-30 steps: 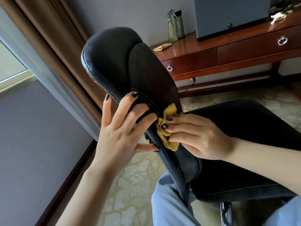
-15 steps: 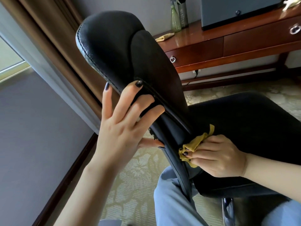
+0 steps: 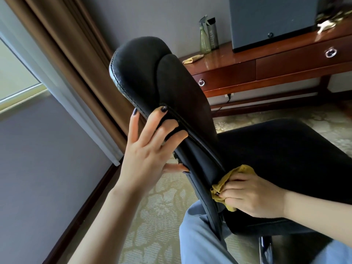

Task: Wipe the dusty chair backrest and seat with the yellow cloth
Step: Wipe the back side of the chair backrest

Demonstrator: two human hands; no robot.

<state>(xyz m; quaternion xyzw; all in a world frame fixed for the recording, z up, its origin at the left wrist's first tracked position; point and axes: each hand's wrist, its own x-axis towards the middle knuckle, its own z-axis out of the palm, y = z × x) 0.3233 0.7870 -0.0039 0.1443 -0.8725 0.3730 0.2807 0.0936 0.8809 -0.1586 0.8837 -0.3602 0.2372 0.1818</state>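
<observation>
Trouser leg (image 3: 200, 235), blue-grey, nearest the lens at the bottom edge, by the foot of the backrest (image 3: 171, 88). Right grip (image 3: 253, 197) low on the right: fingers curled round a bunched yellow cloth (image 3: 231, 177), pressing it into the crease where backrest meets seat (image 3: 285, 155). Cloth sits at the fingertips, on the backrest side of the hand; one fold stands above the knuckles, another hangs below. Left grip (image 3: 148, 161) higher up, flat against the backrest by its stitched edge: fingers nearly straight and spread, thumb tip touching the edge lower down, nothing enclosed. Backrest black, padded, tilted. Patterned carpet (image 3: 162, 206) beneath. Brown curtain (image 3: 66, 54) far left. Beyond, a wooden worktop (image 3: 285, 52) with ring-pull drawers carries a green spray bottle (image 3: 204, 39), a dark bottle (image 3: 213, 34) just beside it, a small folded cloth (image 3: 192, 59) and a dark box (image 3: 270, 20).
</observation>
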